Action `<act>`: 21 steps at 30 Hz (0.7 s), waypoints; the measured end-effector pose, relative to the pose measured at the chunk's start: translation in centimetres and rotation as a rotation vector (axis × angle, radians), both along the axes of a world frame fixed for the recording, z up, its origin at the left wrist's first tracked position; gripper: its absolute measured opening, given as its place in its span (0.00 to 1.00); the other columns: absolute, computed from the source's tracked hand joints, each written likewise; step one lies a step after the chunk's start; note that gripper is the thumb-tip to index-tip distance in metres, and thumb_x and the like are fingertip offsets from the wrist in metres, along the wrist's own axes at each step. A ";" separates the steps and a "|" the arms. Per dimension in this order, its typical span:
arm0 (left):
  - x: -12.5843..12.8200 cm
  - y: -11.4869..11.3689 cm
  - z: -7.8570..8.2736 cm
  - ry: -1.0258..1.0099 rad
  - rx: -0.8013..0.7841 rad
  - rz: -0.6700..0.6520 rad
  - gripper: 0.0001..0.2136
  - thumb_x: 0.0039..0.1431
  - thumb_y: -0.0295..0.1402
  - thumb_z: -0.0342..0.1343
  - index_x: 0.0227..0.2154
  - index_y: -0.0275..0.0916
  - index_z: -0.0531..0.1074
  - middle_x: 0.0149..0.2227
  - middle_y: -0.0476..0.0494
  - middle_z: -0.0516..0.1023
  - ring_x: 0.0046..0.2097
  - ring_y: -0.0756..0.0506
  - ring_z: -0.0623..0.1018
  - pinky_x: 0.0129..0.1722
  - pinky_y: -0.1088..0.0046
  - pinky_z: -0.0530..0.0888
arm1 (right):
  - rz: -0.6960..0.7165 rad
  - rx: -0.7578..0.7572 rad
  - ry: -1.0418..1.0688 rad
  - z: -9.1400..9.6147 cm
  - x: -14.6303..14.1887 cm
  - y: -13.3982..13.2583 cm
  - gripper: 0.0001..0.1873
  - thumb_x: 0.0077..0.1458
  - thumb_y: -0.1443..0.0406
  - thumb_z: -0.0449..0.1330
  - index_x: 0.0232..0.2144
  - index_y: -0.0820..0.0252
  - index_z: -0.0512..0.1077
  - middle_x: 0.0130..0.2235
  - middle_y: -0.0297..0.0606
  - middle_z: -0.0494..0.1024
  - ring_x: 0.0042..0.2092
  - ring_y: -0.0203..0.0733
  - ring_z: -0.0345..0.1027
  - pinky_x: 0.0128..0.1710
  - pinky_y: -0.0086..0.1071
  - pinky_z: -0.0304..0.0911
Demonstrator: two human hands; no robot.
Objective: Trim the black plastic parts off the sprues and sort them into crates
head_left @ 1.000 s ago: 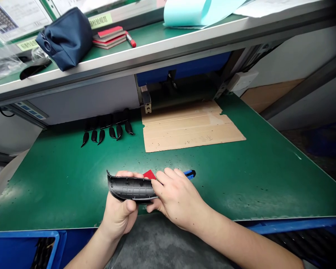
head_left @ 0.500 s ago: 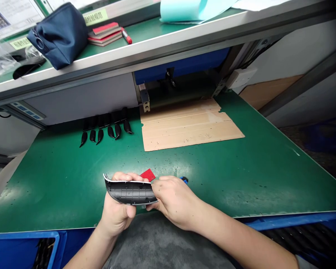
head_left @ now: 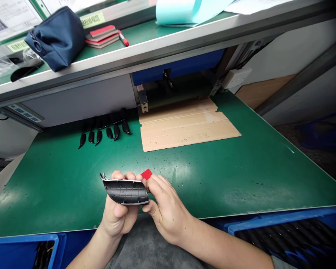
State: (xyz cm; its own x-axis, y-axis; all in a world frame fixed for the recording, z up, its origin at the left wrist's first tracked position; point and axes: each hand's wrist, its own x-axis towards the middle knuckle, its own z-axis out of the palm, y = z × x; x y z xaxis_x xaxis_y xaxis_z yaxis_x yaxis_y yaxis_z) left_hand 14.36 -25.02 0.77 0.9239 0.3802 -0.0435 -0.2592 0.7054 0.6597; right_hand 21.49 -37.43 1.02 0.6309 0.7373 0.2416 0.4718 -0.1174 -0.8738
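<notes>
Crosswise, black part (head_left: 126, 191) between both hands' fingers (head_left: 119, 175)

Red piece (head_left: 146, 173) half behind the right hand (head_left: 165, 209); shelf label (head_left: 92, 18) illegible.

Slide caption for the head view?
Left hand and right hand grip a curved black part at the green bench, red piece behind.

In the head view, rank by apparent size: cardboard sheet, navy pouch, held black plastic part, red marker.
1. cardboard sheet
2. navy pouch
3. black plastic part, nearest the camera, so its look is flattered
4. red marker, clearly smallest
</notes>
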 end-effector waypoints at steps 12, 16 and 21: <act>-0.3 1.1 -0.1 0.038 0.115 0.086 0.23 0.38 0.37 0.71 0.40 0.50 0.69 0.41 0.50 0.73 0.48 0.45 0.74 0.50 0.67 0.72 | 0.235 0.134 0.377 -1.0 2.0 -1.3 0.27 0.56 0.40 0.44 0.31 0.57 0.63 0.26 0.29 0.61 0.27 0.33 0.55 0.26 0.27 0.55; -0.5 0.8 -0.4 0.081 0.164 0.057 0.24 0.37 0.37 0.71 0.40 0.47 0.70 0.42 0.49 0.74 0.50 0.43 0.74 0.52 0.65 0.69 | 0.024 0.205 -0.004 -1.1 2.0 -1.5 0.25 0.51 0.51 0.63 0.48 0.54 0.63 0.33 0.32 0.68 0.31 0.35 0.61 0.30 0.28 0.60; -1.3 0.0 -1.3 0.114 0.042 0.109 0.25 0.41 0.33 0.70 0.45 0.45 0.70 0.47 0.45 0.74 0.53 0.42 0.71 0.57 0.61 0.64 | 0.162 0.042 -0.059 -0.8 1.1 -0.1 0.05 0.59 0.63 0.56 0.39 0.55 0.69 0.33 0.34 0.71 0.32 0.36 0.65 0.32 0.30 0.63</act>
